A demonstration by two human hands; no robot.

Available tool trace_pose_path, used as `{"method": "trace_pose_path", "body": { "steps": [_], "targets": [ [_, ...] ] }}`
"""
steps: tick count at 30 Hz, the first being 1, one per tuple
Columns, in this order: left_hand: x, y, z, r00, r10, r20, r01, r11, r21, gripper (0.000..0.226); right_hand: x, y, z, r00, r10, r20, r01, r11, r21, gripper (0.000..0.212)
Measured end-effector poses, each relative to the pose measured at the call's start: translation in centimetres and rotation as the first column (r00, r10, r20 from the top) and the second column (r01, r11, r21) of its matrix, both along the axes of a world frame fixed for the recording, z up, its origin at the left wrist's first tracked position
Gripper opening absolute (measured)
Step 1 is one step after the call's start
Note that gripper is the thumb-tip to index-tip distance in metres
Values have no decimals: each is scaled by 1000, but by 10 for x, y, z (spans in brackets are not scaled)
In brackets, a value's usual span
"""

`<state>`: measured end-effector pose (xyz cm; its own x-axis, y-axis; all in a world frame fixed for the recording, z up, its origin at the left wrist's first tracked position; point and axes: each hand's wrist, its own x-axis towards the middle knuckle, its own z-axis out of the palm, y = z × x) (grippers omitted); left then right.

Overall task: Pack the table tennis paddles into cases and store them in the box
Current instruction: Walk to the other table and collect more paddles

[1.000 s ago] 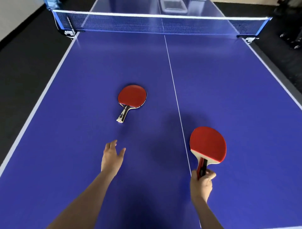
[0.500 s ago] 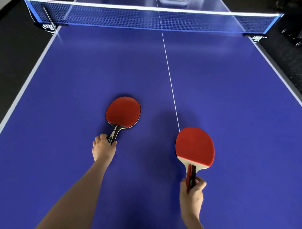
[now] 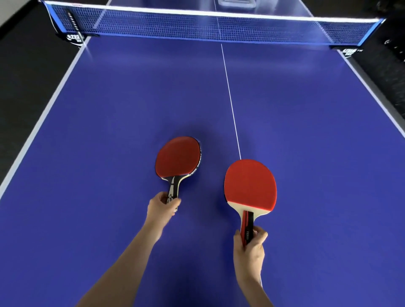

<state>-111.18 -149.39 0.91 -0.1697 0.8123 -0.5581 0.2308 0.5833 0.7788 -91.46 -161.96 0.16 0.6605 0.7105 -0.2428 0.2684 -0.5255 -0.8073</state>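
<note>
Two red-faced paddles are in my hands above the blue table (image 3: 109, 153). My left hand (image 3: 162, 208) is shut on the black-and-white handle of the dark-edged paddle (image 3: 178, 156), whose blade points away from me, left of the centre line. My right hand (image 3: 249, 247) grips the red-and-black handle of the pale-wood paddle (image 3: 249, 183), held with its red face up just right of that line. No case is in view. A grey box-like thing (image 3: 235, 2) shows at the top edge beyond the net, mostly cut off.
The blue net (image 3: 214, 28) with white top tape spans the table at the far end, clamped at both sides. A white centre line (image 3: 229, 98) runs toward me. Dark floor lies left of the table, and dark equipment (image 3: 392, 43) stands at the far right.
My left hand reached forward, closed on the handle of the paddle lying on the table, and lifted it toward me. The right hand kept its paddle, shifting slightly left.
</note>
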Motion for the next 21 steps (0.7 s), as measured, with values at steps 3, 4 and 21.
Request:
{"method": "trace_pose_path", "body": {
  "steps": [3, 4, 21],
  "targets": [
    [1, -64, 2, 998, 33, -45, -34, 999, -11, 12, -11, -16, 6, 1000, 24, 5, -24, 999, 27, 34],
    [1, -85, 1, 997, 38, -69, -39, 999, -18, 11, -15, -22, 7, 999, 34, 9, -35, 999, 38, 35],
    [-9, -246, -24, 920, 282, 274, -214, 944, -252, 26, -100, -144, 6, 925, 380, -5, -380, 923, -61, 35]
  ]
}}
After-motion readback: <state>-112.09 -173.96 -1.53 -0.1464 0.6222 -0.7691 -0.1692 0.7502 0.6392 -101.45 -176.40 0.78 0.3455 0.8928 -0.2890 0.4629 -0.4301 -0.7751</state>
